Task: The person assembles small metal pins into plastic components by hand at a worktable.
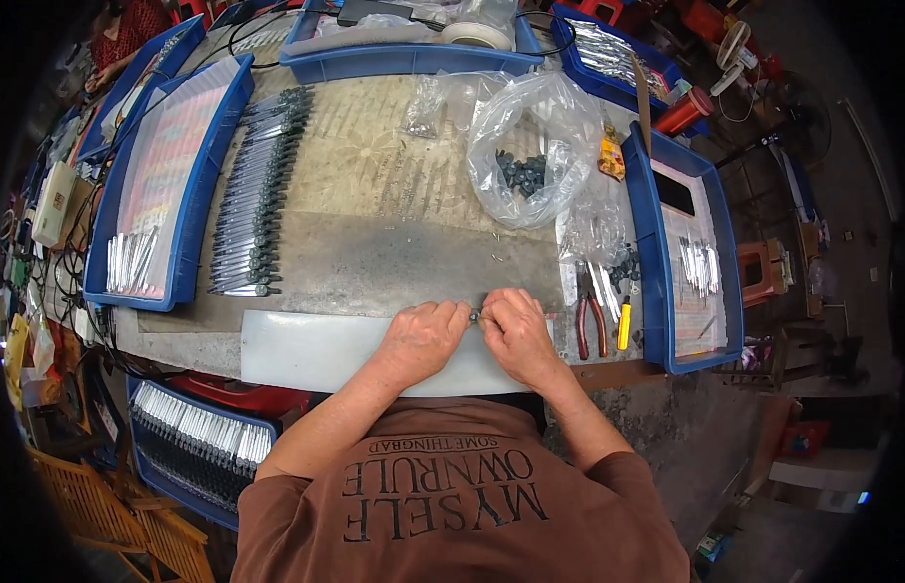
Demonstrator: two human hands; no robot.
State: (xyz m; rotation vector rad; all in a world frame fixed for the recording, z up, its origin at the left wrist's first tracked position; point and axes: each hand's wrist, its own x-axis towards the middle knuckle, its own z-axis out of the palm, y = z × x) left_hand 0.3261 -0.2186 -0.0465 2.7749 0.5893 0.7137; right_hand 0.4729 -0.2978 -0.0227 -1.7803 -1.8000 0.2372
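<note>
My left hand [419, 337] and my right hand [514, 328] meet at the table's near edge, both with fingers closed. Between their fingertips shows a small dark round-ended part [475, 316]; the rest of it is hidden by my fingers. Beneath both hands lies a pale translucent sheet [302, 345]. Close to my right hand are red-handled pliers [591, 328] and a tool with a yellow handle [624, 325]. To the left, a long row of slim silver rods with dark knobbed ends [250, 194] lies on the table.
An open clear plastic bag [491, 189] holds several small black parts [522, 173]. Blue trays stand left [195, 219], right [654, 262] and far back [404, 64]. Below the table's left side, another blue tray [185, 500] holds rods. A yellow packet [611, 155] lies beside the bag.
</note>
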